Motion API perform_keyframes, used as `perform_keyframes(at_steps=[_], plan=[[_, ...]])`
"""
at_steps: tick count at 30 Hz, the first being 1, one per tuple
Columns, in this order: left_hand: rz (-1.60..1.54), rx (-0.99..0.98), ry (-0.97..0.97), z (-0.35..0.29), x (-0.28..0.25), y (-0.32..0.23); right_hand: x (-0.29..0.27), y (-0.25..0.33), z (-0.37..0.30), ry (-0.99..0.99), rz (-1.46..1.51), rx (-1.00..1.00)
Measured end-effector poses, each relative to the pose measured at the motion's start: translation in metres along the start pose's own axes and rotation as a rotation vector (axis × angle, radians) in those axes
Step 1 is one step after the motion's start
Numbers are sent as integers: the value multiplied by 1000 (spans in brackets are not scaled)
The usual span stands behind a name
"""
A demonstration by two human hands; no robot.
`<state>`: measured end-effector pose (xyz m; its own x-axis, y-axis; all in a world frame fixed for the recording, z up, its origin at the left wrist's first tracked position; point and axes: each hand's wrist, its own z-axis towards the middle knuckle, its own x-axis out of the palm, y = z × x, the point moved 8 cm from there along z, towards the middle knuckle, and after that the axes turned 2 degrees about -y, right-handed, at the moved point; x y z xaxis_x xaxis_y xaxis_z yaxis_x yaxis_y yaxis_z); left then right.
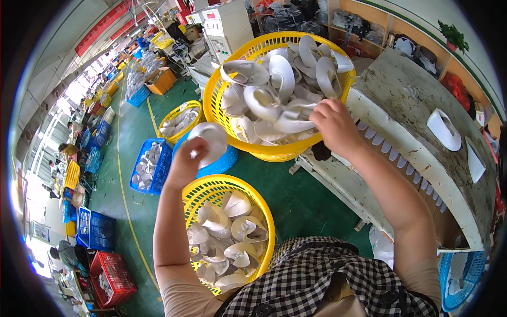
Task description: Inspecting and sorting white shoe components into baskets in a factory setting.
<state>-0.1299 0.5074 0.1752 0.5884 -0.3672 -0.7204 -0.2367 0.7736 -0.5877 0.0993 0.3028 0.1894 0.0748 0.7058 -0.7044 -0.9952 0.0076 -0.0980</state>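
My left hand [189, 162] is closed on a white shoe upper [213, 138], a curved, hollow piece held up beside the large yellow basket [215, 108]. My right hand [334, 126] reaches over that basket's near right rim. Its fingers are pinched on another white shoe upper [294, 119], slightly blurred, on top of the pile. Several more uppers fill the basket, some standing on edge and some lying over one another. Below my left hand, a second yellow basket [270, 224] stands lower down by my body, with several white uppers in it.
A worn workbench [391, 79] stands at the right with two white pieces on it. A blue round basket [224, 162] and a blue crate [165, 174] with white pieces stand at the left, near a smaller yellow basket [198, 108]. A grey machine [229, 34] stands behind.
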Motion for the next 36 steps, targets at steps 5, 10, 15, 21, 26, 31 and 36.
perform_keyframes(at_steps=[5, 10, 15, 21, 26, 31, 36], plan=[[-625, -219, -332, -4, -23, 28, -33, 0, -14, 70, 62, 81], [253, -123, -1, 35, 37, -63, -32, 32, -21, 170, 87, 13], [676, 53, 261, 73, 130, -88, -28, 65, -26, 251, 79, 4], [627, 73, 280, 79, 123, -78, -78, 55, -56, 231, 144, 161], [596, 101, 146, 64, 93, -88, -165, 19, -42, -125, -170, 255], [539, 196, 221, 37, 93, -135, -181, -69, -50, -164, -408, 410], [-43, 163, 386, -3, 99, -178, -150, -96, -83, -109, -584, 454]])
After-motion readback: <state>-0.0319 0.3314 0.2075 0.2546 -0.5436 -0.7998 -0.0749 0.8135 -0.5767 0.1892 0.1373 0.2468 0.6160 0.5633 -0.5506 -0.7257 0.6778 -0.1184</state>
